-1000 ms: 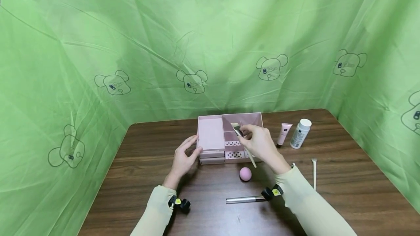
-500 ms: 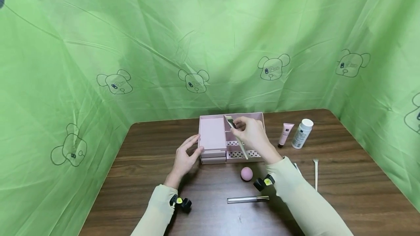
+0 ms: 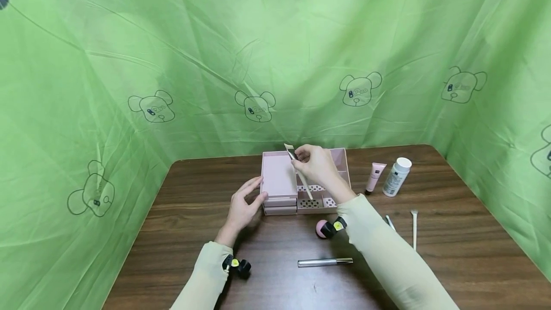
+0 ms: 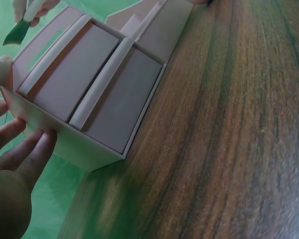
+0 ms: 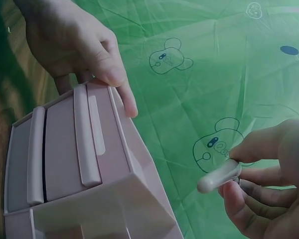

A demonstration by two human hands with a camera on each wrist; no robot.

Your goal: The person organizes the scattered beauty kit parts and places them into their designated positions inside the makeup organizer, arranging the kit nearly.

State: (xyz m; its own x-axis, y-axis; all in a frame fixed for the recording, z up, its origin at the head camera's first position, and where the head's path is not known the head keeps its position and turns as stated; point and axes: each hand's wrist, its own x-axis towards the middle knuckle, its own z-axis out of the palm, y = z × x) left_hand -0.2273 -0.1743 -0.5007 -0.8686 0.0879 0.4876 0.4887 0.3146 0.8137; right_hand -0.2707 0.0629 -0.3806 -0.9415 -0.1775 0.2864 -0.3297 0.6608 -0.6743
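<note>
A flat-tipped makeup brush (image 3: 305,186) is pinched between the thumb and fingers of my right hand (image 3: 319,164). It slants over the pink organizer (image 3: 279,176), bristles up and handle end toward me. In the right wrist view the rounded end of the brush (image 5: 219,178) points toward the camera. My left hand (image 3: 242,209) rests against the organizer's left side, thumb at its front top edge and fingers extended along the side wall (image 4: 72,144). Two front drawers are closed below the lidded top. Dotted compartments (image 3: 310,203) on the right side are partly hidden by my right hand.
On the right stand a pink tube (image 3: 376,178) and a white-capped bottle (image 3: 397,177). Another brush (image 3: 414,229) lies nearer. A silver pen-like stick (image 3: 325,262) lies in front, and a pink ball (image 3: 320,228) is partly covered by the right wrist camera.
My right hand has carried the brush leftward and slightly back, from the right compartments to beside the organizer's flat top. My left hand stays at the organizer's side.
</note>
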